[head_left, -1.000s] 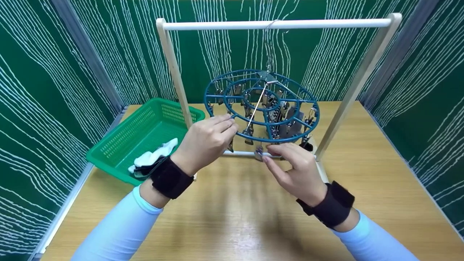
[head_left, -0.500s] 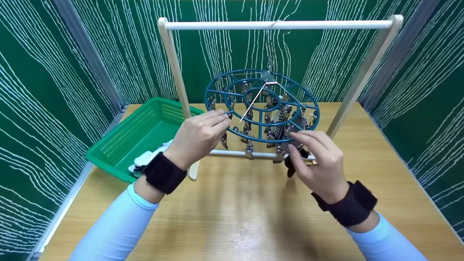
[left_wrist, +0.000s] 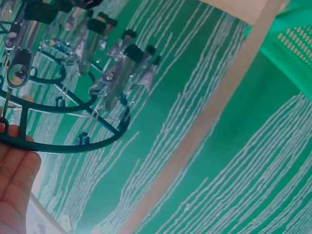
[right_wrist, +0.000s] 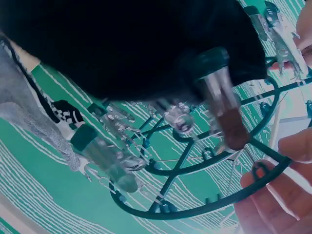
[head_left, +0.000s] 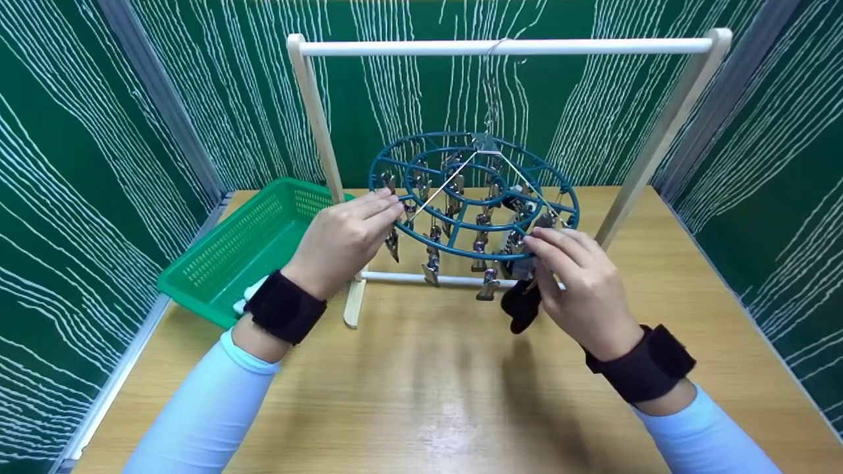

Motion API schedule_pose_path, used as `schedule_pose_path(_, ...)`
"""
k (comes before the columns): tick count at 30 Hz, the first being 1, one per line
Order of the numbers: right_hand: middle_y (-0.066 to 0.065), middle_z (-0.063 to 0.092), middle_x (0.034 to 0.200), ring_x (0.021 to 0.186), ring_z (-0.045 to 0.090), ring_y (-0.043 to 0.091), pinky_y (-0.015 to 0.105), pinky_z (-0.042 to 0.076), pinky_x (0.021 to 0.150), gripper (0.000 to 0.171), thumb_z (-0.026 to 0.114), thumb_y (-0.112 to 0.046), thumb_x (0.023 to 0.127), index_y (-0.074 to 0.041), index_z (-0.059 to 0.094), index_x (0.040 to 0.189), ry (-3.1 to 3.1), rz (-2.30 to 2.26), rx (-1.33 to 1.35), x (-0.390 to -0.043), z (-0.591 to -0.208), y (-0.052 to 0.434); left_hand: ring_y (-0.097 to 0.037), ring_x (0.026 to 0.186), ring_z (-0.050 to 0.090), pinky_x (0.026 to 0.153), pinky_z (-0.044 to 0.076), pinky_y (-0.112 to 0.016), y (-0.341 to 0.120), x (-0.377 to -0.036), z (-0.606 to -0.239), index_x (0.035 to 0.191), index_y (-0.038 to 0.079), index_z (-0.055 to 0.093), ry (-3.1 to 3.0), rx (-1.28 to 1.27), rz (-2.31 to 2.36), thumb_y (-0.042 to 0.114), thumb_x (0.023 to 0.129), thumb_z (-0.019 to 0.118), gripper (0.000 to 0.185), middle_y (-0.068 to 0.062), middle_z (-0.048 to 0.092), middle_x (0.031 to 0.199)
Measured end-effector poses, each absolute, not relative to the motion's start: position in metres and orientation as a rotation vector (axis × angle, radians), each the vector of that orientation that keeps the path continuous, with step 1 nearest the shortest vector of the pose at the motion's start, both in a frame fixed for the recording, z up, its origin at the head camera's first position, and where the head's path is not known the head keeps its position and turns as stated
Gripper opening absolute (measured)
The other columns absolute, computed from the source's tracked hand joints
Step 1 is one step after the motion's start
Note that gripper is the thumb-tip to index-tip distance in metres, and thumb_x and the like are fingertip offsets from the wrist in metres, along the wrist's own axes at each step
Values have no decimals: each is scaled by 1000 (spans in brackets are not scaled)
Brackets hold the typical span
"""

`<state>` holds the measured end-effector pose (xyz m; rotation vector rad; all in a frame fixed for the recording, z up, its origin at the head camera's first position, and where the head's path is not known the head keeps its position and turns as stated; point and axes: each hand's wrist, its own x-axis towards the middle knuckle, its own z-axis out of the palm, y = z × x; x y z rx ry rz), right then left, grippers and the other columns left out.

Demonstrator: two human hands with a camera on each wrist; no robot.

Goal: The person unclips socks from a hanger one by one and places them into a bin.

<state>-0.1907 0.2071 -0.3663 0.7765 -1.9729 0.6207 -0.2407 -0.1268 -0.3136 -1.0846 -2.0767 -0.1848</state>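
Observation:
A blue-green round clip hanger (head_left: 454, 250) hangs from the rack by a hook and chain. In the head view my left hand (head_left: 346, 240) pinches its outer ring at the left front. My right hand (head_left: 583, 286) grips the same ring at the right front, with fingers (right_wrist: 273, 190) and thumb on either side of it in the right wrist view. Beside that hand a black sock (head_left: 522, 308) dangles from a clip. A grey sock with a checkered band (right_wrist: 36, 92) hangs close by. Several metal clips (head_left: 431, 266) along the ring's front hold nothing.
A wooden rack with a white top bar (head_left: 593, 46) stands on the table (head_left: 421, 395). Left of it sits a green basket (head_left: 191, 263) with white cloth (head_left: 253, 288) inside, partly hidden by my left wrist. Green walls with white lines enclose the table.
The hanger has turned, its front clips shifting left and the black sock coming forward. My right hand has moved right, from a front clip onto the ring; my left hand has moved slightly left.

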Motion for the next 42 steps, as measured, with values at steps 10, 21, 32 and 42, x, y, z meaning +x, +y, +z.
schedule_pose_path(10, 22, 82, 109, 97, 73, 40, 53, 61, 87, 38, 76, 21, 85, 4, 79, 119, -1933, 513, 845, -191, -364, 207, -33, 119, 78, 100, 64, -44, -133, -243, -315, 125, -3, 78, -2151, -1041, -227, 6, 107, 68, 23, -20, 79, 125)
schedule_pose_path(21, 21, 81, 105, 95, 69, 38, 45, 57, 87, 34, 76, 17, 89, 5, 79, 120, -1974, 509, 861, -188, -361, 204, -32, 121, 77, 104, 63, -43, -128, -228, -312, 127, -4, 77, -2114, -995, -232, 14, 102, 77, 32, -20, 79, 127)
schedule_pose_path(32, 21, 82, 99, 88, 69, 37, 48, 60, 77, 32, 79, 16, 87, 6, 80, 117, -1966, 477, 889, -190, -362, 183, -30, 110, 81, 101, 65, -40, -92, -214, -315, 116, -1, 80, -1893, -1158, -165, 22, 97, 83, 30, -16, 83, 114)
schedule_pose_path(42, 20, 82, 98, 86, 72, 35, 44, 63, 77, 28, 81, 14, 87, 6, 81, 114, -1952, 394, 879, -189, -360, 165, -22, 106, 80, 99, 65, -33, -71, -211, -320, 113, 4, 83, -1828, -1182, 55, 22, 102, 77, 22, -9, 84, 111)
